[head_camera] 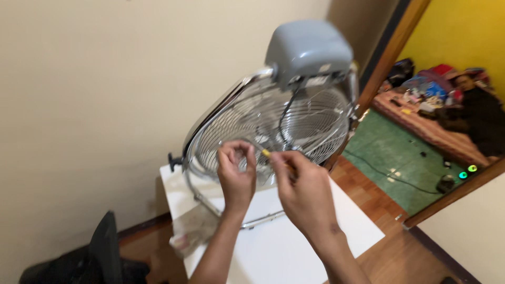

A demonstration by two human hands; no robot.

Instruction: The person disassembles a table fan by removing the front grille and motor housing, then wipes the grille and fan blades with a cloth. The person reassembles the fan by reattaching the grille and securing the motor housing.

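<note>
- The right hand (305,192) is closed on a thin yellow-tipped tool (273,157), its tip brought to the grille, seemingly to work a fastening there.
- The left hand (236,171) is curled with fingertips pinched at the grille, apparently steadying it.
- The fan (273,115) is stood at the bench's (336,221) far edge, its grey motor housing (307,50) turned toward the person.

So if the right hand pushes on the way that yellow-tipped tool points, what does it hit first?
Most likely the left hand: the tool in the right hand aims up-left at its fingertips, with the fan's wire grille just behind. Depth between them is unclear.
</note>
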